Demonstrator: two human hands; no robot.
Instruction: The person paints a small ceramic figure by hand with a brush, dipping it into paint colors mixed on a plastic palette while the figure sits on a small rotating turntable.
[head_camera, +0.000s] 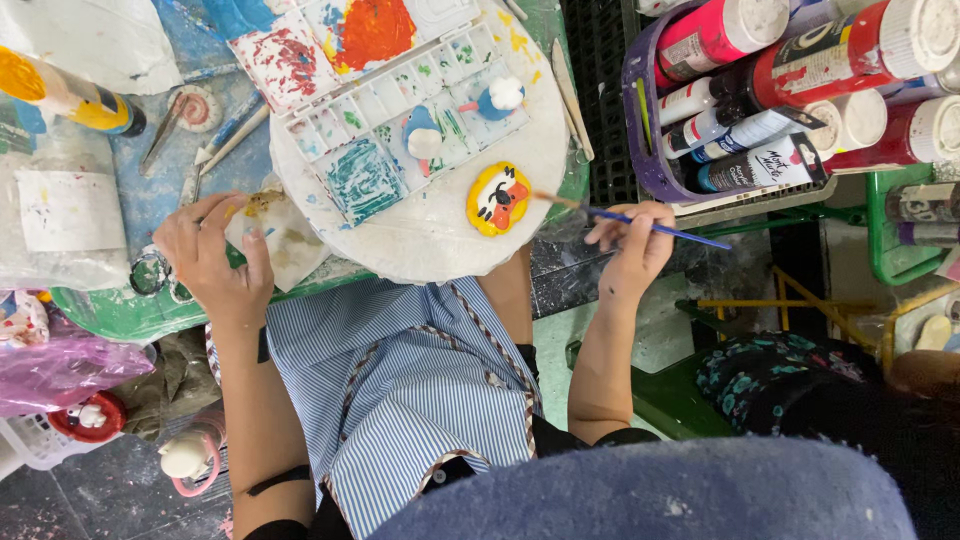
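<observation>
Holding a thin blue paintbrush (640, 222), right hand (630, 250) nears round yellow figurine (497, 199).

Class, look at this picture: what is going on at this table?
A person in a striped apron sits at a round white board and paints. The right hand holds a thin blue brush, its tip close to a small yellow figure with a white, black and orange face. The left hand rests on a stained paper scrap at the board's edge. A paint-smeared palette lies on the board, holding two small blue-and-white figures. A purple basket of paint bottles stands to the right.
</observation>
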